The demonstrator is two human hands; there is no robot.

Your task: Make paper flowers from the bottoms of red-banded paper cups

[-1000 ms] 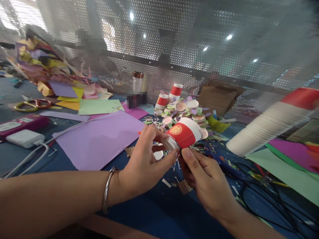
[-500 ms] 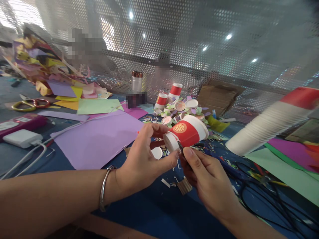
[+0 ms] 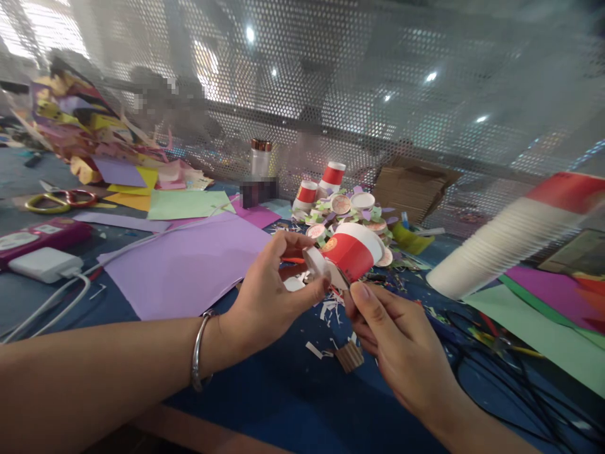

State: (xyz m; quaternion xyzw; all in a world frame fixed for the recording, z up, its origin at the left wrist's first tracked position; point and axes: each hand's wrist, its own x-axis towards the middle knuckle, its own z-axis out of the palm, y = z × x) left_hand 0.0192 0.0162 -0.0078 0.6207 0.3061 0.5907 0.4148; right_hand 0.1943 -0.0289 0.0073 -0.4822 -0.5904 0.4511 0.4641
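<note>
Between my hands a red and white paper cup (image 3: pixel 352 252) lies tilted, its wide end to the right. My left hand (image 3: pixel 271 296) pinches a white round piece (image 3: pixel 316 263) at the cup's narrow end, which looks parted from the red wall. My right hand (image 3: pixel 394 340) is closed at the cup's lower edge on a small dark tool, mostly hidden by the fingers. Behind the cup is a pile of round cup bottoms (image 3: pixel 341 203) with green and purple paper bits, and two red and white cups (image 3: pixel 333 176) stand there upside down.
A tall stack of cups (image 3: pixel 510 233) leans at the right, above black cables (image 3: pixel 510 391). Purple paper (image 3: pixel 189 261), scissors (image 3: pixel 61 198) and a white charger (image 3: pixel 45 263) lie left. White scraps (image 3: pixel 314 349) and a cardboard piece (image 3: pixel 350 356) lie below my hands. A perforated screen (image 3: pixel 354 82) stands behind.
The white round piece has come away from the cup's narrow end and moved slightly left with my left hand's fingers. The cup has turned and shifted a little, and my right hand has moved slightly right.
</note>
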